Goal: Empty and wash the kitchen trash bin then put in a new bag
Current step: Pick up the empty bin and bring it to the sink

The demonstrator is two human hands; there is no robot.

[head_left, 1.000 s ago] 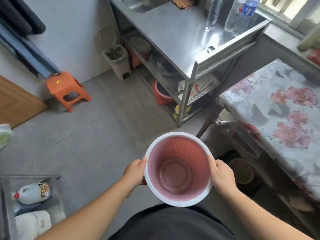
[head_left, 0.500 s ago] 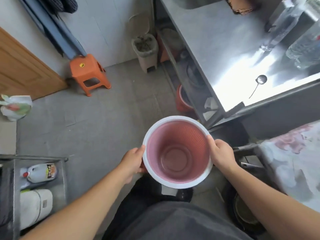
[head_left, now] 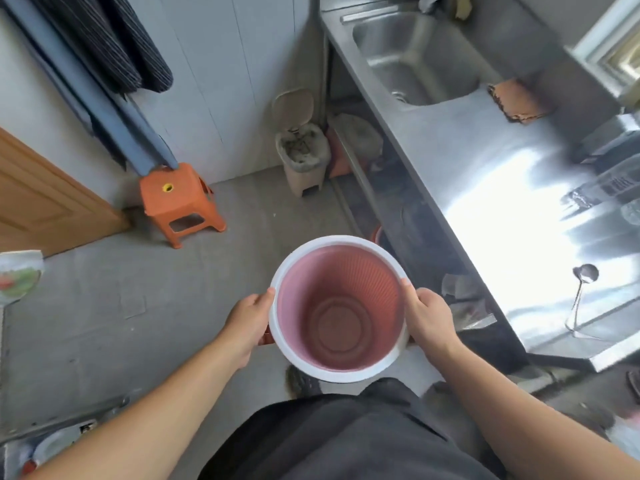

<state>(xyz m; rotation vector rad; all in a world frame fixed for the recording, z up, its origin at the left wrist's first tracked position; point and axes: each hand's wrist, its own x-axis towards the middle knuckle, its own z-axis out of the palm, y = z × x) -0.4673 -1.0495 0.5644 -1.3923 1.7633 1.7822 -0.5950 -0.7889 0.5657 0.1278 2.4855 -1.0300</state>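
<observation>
Head view, looking down: nearest us is our own dark clothing, with both bare forearms reaching forward from 7 and 5 o'clock. Our left hand [head_left: 250,318] grips the trash bin [head_left: 337,308] at its 9 o'clock side, thumb lying over the white rim and fingers curled under out of sight. Our right hand [head_left: 429,318] grips the opposite side at 3 o'clock in the same way. We hold the bin upright in the air above the floor [head_left: 138,306], its mouth facing us. Its ribbed pink inside shows no bag and no rubbish.

At 9 o'clock, at the frame edge, lies a white plastic bag [head_left: 19,275] with coloured contents. Farther out at 11 o'clock stands an orange stool [head_left: 178,202], touching the foot of a blue board leaning on the wall, and a wooden door [head_left: 41,199] is just beside it.

At 3 o'clock runs the steel worktop [head_left: 485,188], with a ladle [head_left: 583,275] lying on its near part. At 12 o'clock a beige pedal bin [head_left: 303,150] stands with its lid up, full of dark material, just beside the worktop's leg. Farthest, at 1 o'clock, is the sink [head_left: 415,53], with a brown cloth [head_left: 517,102] near its right corner.
</observation>
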